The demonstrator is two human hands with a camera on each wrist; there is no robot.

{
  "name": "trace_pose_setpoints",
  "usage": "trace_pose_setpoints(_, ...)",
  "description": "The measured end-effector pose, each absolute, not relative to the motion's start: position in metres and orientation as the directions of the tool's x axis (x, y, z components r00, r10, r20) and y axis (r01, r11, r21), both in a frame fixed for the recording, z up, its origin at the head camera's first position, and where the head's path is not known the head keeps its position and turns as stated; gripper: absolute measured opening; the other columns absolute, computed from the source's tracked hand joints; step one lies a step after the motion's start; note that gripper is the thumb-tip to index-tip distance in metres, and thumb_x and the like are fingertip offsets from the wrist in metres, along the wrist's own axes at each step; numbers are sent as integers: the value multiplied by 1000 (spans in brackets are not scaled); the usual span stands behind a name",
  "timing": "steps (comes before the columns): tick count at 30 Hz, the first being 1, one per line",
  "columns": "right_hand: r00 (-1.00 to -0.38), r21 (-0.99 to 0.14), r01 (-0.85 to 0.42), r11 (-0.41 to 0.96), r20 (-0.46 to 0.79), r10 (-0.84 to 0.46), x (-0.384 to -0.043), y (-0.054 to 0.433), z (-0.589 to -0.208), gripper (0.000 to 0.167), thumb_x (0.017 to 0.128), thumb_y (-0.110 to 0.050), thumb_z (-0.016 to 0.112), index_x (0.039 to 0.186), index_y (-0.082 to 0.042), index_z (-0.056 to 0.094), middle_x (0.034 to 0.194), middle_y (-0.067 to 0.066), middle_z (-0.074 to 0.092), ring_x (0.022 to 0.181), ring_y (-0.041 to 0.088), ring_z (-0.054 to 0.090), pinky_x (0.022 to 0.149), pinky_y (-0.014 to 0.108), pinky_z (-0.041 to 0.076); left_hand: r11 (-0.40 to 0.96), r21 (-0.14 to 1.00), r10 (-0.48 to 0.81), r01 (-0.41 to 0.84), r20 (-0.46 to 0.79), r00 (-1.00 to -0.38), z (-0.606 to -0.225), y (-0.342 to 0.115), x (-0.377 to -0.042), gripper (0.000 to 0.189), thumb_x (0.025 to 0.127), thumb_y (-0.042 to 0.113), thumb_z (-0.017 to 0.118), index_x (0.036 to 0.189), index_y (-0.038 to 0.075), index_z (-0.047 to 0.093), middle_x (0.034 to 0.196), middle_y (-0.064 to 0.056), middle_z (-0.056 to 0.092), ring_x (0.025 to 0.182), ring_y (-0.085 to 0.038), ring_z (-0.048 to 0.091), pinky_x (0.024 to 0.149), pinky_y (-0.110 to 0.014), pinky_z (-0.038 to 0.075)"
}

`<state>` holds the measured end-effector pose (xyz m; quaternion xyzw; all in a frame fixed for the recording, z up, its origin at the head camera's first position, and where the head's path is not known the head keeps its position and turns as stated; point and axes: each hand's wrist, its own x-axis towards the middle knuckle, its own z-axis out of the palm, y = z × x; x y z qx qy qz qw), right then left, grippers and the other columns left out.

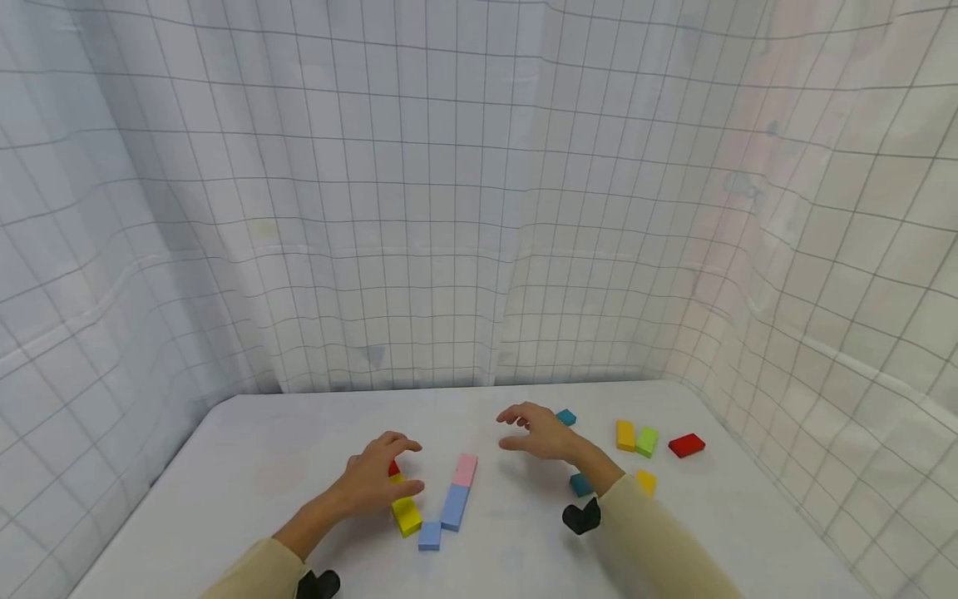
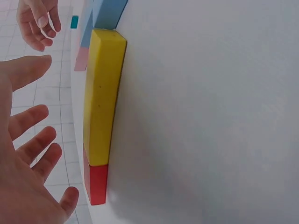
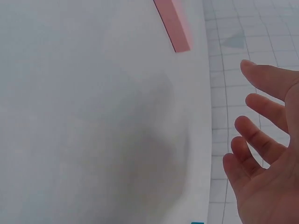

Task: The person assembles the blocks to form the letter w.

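Note:
My left hand (image 1: pixel 372 478) hovers with parted, loosely bent fingers over a yellow block (image 1: pixel 407 517) and a red block (image 1: pixel 393 468). In the left wrist view the yellow block (image 2: pixel 103 98) touches the red block (image 2: pixel 97 185) end to end, and nothing is between the fingers. A small blue block (image 1: pixel 430 536) adjoins the yellow one; a longer blue block (image 1: pixel 454 507) runs from it up to a pink block (image 1: pixel 465 470). Right of the pink block, my right hand (image 1: pixel 540 433) is held above the table, fingers relaxed and holding nothing.
Around my right forearm lie teal blocks (image 1: pixel 565 417), orange-yellow blocks (image 1: pixel 625 435), a lime green block (image 1: pixel 647 441) and a red block (image 1: pixel 687 445). A white table (image 1: pixel 299 433) carries everything. White grid-patterned curtains (image 1: pixel 419 208) hang behind it and along both sides.

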<state>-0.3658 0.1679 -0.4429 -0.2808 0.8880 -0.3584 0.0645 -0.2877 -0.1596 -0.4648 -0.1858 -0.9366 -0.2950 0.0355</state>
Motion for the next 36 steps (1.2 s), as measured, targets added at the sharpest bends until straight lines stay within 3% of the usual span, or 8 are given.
trace_pose_setpoints(4,-859,-672,-431,602,100,-503,-374,182,-439,42,97,-19,74,133,0,63,132,20,60,121,43,53,103,54,45,675,601,435,429,146,-889,-465,-148,-292,42,91,31,78,128,14,68,136,-7,56,126,-35,53,101,-66,43)
trace_pose_setpoints(10,-915,-668,-345,659,85,-394,-387,206,-442,37,97,-15,74,131,-2,65,130,18,62,119,40,55,101,51,48,608,629,546,485,113,-830,-466,-130,-297,39,91,27,77,127,13,69,133,-6,56,126,-35,53,105,-61,43)
trace_pose_setpoints(20,-961,-671,-259,695,104,-258,-401,238,-451,36,97,-6,69,133,-2,65,131,16,61,121,37,55,100,54,47,577,635,615,514,76,-785,-465,-114,-304,38,92,22,78,127,11,69,132,-5,56,129,-34,51,108,-60,41)
trace_pose_setpoints(30,-970,-608,-204,768,23,-241,-412,248,-463,44,94,2,63,137,-3,62,139,19,57,125,39,54,104,56,45,587,618,634,523,50,-772,-468,-111,-304,39,94,14,76,132,7,69,132,-4,54,125,-30,51,109,-55,43)
trace_pose_setpoints(36,-977,-589,-180,788,18,-210,-412,253,-473,38,93,3,65,130,-3,66,129,18,62,118,36,58,104,54,47,578,627,638,523,53,-768,-468,-109,-304,39,94,13,76,131,5,71,130,-2,54,125,-30,51,108,-53,44)
